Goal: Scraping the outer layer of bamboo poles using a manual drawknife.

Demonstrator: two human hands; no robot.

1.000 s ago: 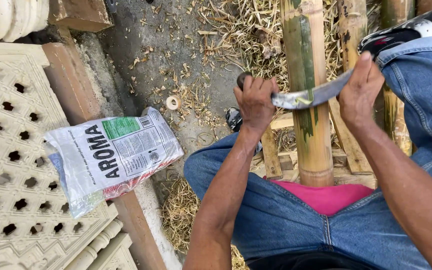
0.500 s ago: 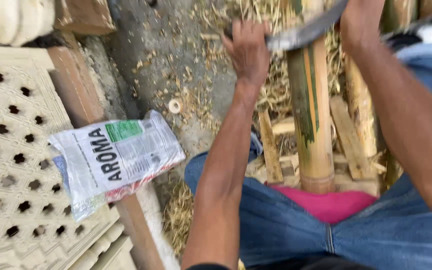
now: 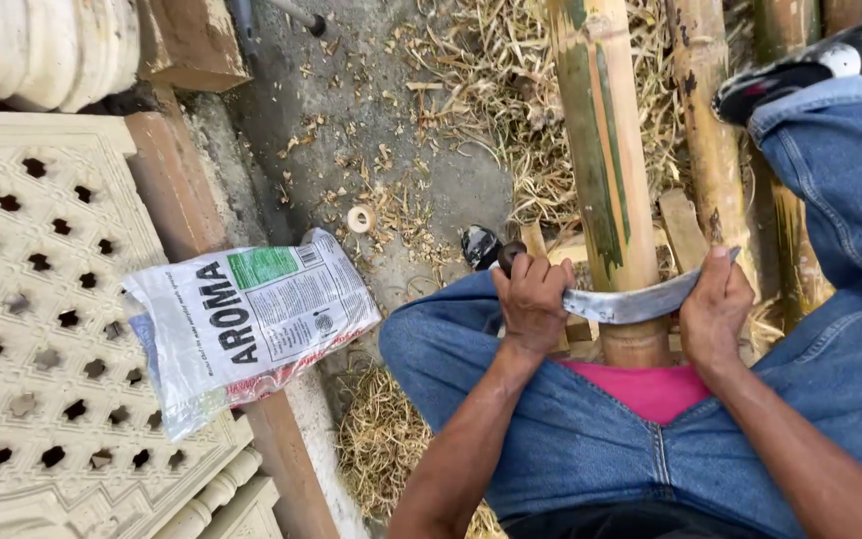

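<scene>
Left hand (image 3: 534,296) closed on blade (image 3: 641,301) handle; right hand (image 3: 715,304) presses blade's far end, fingers wrapped. Blade lies crosswise over bamboo pole (image 3: 606,170), touching it. Pole's long axis runs away from the body, between both hands, above the lap.

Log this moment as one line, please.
left hand: grips knife handle | right hand: presses blade tip | curved knife: across bamboo pole | printed bag: left, untouched
</scene>
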